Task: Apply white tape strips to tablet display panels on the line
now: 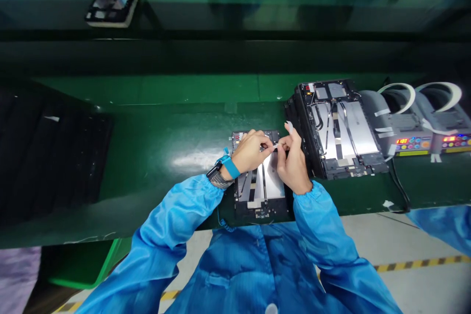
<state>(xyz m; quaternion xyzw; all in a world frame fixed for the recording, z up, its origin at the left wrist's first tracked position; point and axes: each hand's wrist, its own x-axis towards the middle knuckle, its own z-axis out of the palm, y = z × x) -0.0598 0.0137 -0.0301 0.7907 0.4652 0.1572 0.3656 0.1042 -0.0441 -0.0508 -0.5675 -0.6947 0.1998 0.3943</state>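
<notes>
An opened tablet [272,176], its silver battery plates and dark ribbon cables exposed, lies at the bench's front edge. Over its upper part, my left hand [250,152] is closed, thumb and forefinger pinching a small white tape strip [275,146]. My right hand [293,162] is closed as well, its fingertips meeting the strip from the other side. A second white piece of tape [290,127] clings to a raised finger of that hand. A watch and a blue wrist strap [231,167] with a coiled cord circle my left wrist. My hands hide the tablet's upper middle.
Right of my hands stands a stack of opened tablets [346,127]. Beyond it are two grey tape dispensers [410,130] with lit displays and a black cable [399,184]. Dark upright panels [55,152] fill the left. More units [112,2] rest on the shelf. A co-worker's blue sleeve [445,223] shows at right.
</notes>
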